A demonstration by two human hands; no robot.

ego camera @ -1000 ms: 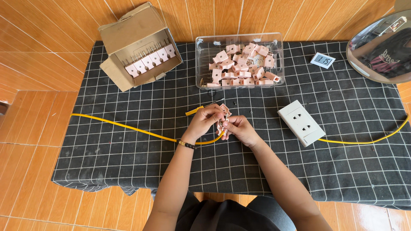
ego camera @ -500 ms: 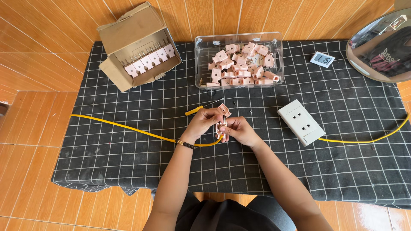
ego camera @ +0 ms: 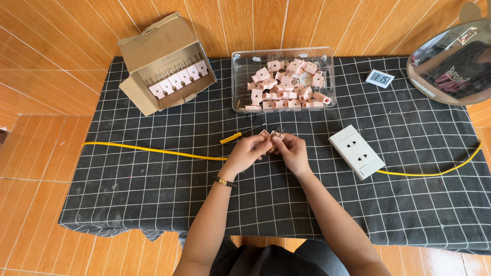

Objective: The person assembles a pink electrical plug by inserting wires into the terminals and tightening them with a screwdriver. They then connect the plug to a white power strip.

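Over checked cloth (ego camera: 153, 194), left hand (ego camera: 249, 152) and right hand (ego camera: 292, 151) (fingertips meeting) pinch a pink plug (ego camera: 272, 136).

A floor of orange-brown wood-look tiles (ego camera: 46, 61) is laid in diagonal boards and lit evenly by soft daylight. A black cloth with a white grid (ego camera: 419, 199) is spread over it, its edge rumpled at 7 o'clock

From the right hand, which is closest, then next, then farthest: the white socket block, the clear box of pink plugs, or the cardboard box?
From the right hand:
1. White socket block, just to its right.
2. Clear box of pink plugs, straight beyond it.
3. Cardboard box, far back left.
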